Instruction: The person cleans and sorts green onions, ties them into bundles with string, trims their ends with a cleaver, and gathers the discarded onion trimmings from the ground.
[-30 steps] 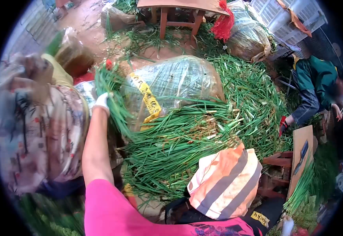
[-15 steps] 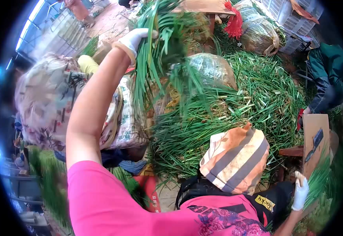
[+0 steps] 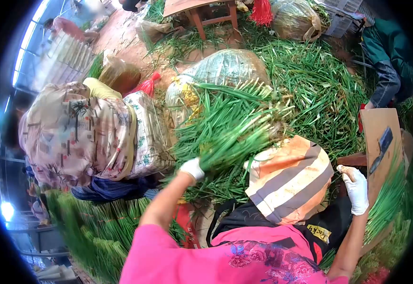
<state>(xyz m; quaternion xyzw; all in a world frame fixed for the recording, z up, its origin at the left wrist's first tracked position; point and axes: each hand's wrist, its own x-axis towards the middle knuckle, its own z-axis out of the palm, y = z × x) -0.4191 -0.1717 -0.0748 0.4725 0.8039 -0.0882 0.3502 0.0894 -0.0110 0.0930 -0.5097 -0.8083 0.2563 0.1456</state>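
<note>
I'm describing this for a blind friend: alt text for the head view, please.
A white-gloved left hand grips leafy green stalks near heaped greens; the right hand, also gloved, is beside a board, with striped cloth between them.

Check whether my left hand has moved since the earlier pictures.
Yes. Judged against the plastic-wrapped bale, your left hand has come down toward you: it was up beside the bale, now it's on your side of it.
</note>
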